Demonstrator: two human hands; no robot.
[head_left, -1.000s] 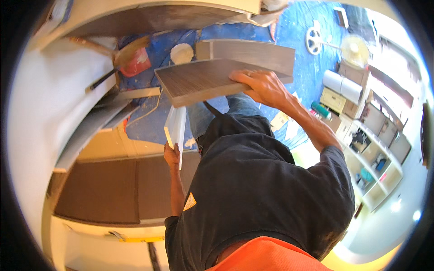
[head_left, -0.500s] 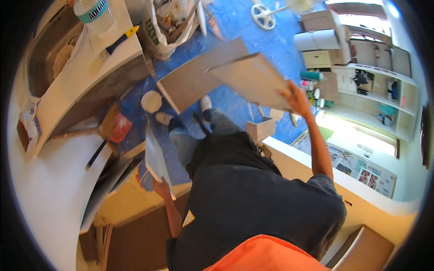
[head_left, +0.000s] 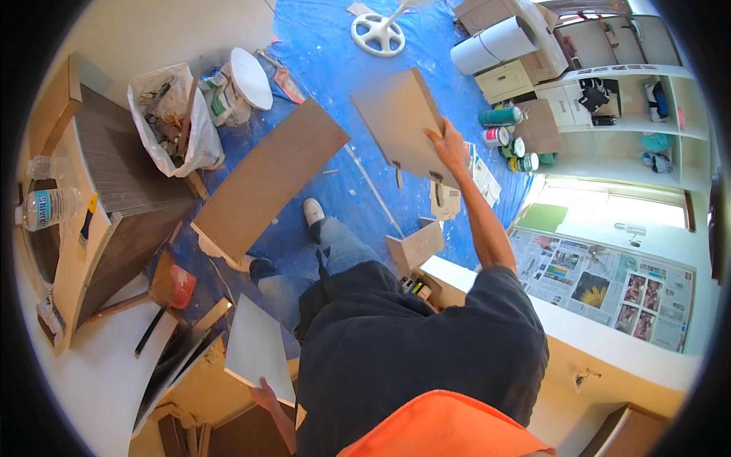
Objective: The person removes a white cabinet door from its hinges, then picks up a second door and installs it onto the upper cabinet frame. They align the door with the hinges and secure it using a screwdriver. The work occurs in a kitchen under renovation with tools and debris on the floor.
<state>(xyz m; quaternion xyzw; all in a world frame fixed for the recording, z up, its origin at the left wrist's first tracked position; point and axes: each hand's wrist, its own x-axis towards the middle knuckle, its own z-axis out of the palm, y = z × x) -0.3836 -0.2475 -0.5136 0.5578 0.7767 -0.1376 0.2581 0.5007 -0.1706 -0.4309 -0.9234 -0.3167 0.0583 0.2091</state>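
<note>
My right hand (head_left: 449, 154) grips the edge of a brown cabinet door (head_left: 402, 122) and holds it out in front to the right, above the floor. Dark hinges show along the door's near edge. Low at my left side, my left hand (head_left: 268, 399) is closed on the lower edge of a pale grey panel (head_left: 259, 340), which is tilted with its broad face up. Between them, a long brown board (head_left: 272, 181) lies in front of my feet, over the blue sheet.
Blue plastic sheeting (head_left: 335, 76) covers the floor. To the left are a cabinet (head_left: 141, 194) and a white bag of scraps (head_left: 205, 145). Ahead stands a white spoked wheel base (head_left: 378, 35). Paint cans (head_left: 496, 137) line the right, beyond a small wooden box (head_left: 417, 247) and a white ledge (head_left: 563, 324).
My view has turned, and I have stepped on the sheet. The cabinet door has swung more upright, showing its hinges. The grey panel has tipped from nearly edge-on to show its face.
</note>
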